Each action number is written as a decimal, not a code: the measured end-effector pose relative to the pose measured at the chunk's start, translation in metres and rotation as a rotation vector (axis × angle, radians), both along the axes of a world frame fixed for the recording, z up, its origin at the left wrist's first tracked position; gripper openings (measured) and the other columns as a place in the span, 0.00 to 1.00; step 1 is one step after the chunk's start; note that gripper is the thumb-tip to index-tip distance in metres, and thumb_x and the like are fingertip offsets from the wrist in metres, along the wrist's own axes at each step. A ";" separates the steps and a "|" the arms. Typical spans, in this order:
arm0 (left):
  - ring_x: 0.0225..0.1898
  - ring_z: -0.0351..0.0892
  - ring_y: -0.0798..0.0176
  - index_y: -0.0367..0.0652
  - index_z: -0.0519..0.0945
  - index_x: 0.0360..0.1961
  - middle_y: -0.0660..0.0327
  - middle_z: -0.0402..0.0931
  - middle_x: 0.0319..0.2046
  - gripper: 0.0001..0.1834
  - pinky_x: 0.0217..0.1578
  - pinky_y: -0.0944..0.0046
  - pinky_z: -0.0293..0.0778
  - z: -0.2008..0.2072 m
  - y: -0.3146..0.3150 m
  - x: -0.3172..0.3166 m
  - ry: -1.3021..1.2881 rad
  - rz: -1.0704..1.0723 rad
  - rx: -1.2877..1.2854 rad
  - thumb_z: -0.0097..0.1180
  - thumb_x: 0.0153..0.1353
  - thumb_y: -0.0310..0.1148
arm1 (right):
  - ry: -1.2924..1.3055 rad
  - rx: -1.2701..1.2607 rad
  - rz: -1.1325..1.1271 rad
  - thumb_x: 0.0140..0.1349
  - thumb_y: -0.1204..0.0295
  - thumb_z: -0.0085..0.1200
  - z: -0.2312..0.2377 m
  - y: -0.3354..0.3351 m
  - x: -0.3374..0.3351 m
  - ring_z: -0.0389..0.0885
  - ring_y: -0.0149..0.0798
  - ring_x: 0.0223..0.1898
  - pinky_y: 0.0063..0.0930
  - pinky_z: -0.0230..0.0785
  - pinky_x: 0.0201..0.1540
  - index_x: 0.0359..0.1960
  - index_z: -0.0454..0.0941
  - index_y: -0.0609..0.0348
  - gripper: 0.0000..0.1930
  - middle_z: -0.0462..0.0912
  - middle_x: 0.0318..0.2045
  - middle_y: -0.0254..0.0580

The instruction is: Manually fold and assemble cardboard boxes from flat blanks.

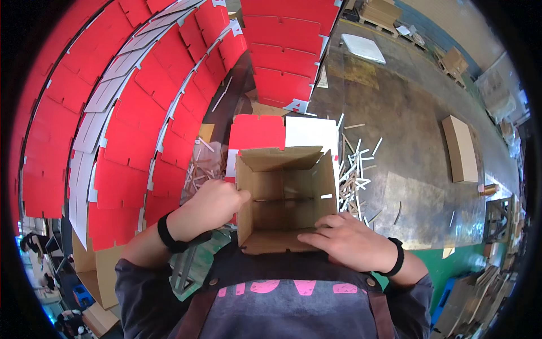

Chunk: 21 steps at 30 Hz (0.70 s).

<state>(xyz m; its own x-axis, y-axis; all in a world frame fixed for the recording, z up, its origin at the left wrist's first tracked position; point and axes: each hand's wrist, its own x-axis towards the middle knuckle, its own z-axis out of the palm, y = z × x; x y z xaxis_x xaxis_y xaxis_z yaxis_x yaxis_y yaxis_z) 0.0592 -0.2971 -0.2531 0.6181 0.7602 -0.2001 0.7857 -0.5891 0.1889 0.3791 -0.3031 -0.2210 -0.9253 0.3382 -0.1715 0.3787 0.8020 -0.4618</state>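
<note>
Right in front of me stands an open-topped cardboard box [288, 242], brown inside, with red and white panels at its far side. Its inside looks bare, apart from a small white spot on the right wall. My left hand [217, 204] is closed on the upper edge of the left wall, fingers curled. At the near right corner, my right hand [349, 240] grips the rim, its index finger lying along the near wall. The undersides of both hands are hidden. Black bands circle both wrists.
Tall stacks of red and white cardboard sheets [132, 135] rise at the left, with another red stack [285, 53] ahead. Narrow cardboard offcuts [355, 169] litter the floor beside the box. A long brown carton [460, 148] lies farther right. People are at the lower left.
</note>
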 end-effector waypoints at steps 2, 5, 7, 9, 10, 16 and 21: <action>0.27 0.81 0.49 0.41 0.78 0.32 0.53 0.77 0.21 0.08 0.26 0.51 0.75 -0.011 -0.008 -0.010 -0.084 0.042 0.012 0.58 0.48 0.25 | 0.010 -0.035 0.014 0.51 0.70 0.61 0.001 0.000 -0.002 0.74 0.43 0.53 0.38 0.66 0.53 0.60 0.72 0.55 0.30 0.82 0.41 0.38; 0.28 0.81 0.49 0.41 0.78 0.41 0.53 0.77 0.23 0.18 0.28 0.53 0.75 -0.022 -0.008 -0.012 -0.260 0.091 0.087 0.59 0.45 0.23 | -0.008 0.117 -0.092 0.54 0.69 0.60 -0.014 -0.008 -0.007 0.77 0.41 0.42 0.38 0.69 0.43 0.51 0.78 0.55 0.20 0.80 0.30 0.36; 0.28 0.81 0.52 0.41 0.76 0.51 0.55 0.76 0.23 0.26 0.28 0.55 0.76 -0.020 -0.006 -0.012 -0.316 0.134 0.172 0.58 0.46 0.19 | 0.032 0.195 -0.187 0.57 0.67 0.59 -0.018 -0.011 -0.008 0.77 0.41 0.34 0.37 0.71 0.36 0.42 0.80 0.55 0.12 0.78 0.23 0.35; 0.27 0.81 0.56 0.39 0.72 0.57 0.57 0.74 0.22 0.30 0.28 0.58 0.76 -0.016 -0.021 -0.009 -0.592 0.434 0.156 0.55 0.48 0.17 | 0.136 0.218 -0.276 0.59 0.65 0.59 -0.014 -0.001 0.000 0.77 0.42 0.28 0.38 0.70 0.30 0.34 0.79 0.53 0.07 0.76 0.20 0.35; 0.27 0.81 0.58 0.38 0.69 0.60 0.58 0.73 0.21 0.32 0.28 0.59 0.75 -0.012 -0.023 -0.009 -0.748 0.564 0.184 0.53 0.50 0.15 | 0.251 0.196 -0.347 0.62 0.63 0.59 -0.002 0.005 0.010 0.75 0.44 0.26 0.38 0.70 0.28 0.26 0.76 0.54 0.11 0.75 0.20 0.39; 0.48 0.81 0.45 0.45 0.75 0.56 0.47 0.82 0.41 0.23 0.48 0.50 0.76 -0.034 -0.018 -0.057 0.115 0.365 0.345 0.54 0.62 0.44 | 1.030 0.223 -0.769 0.62 0.75 0.53 0.145 0.006 0.097 0.76 0.37 0.36 0.34 0.68 0.40 0.50 0.75 0.66 0.15 0.77 0.39 0.45; 0.41 0.84 0.58 0.35 0.78 0.49 0.52 0.82 0.40 0.16 0.39 0.62 0.77 0.110 0.094 -0.035 -0.767 0.501 0.340 0.58 0.64 0.33 | 1.621 0.718 -0.495 0.74 0.67 0.45 0.274 0.088 0.093 0.70 0.40 0.63 0.37 0.60 0.67 0.66 0.61 0.69 0.25 0.69 0.64 0.50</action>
<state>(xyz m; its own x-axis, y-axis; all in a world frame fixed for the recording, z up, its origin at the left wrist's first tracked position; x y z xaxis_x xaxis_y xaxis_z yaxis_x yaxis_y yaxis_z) 0.0239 -0.2035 -0.1432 0.0787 0.9131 0.4002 0.6945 -0.3382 0.6350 0.4725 -0.2153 0.0525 0.1802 0.1953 0.9641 0.1978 0.9529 -0.2300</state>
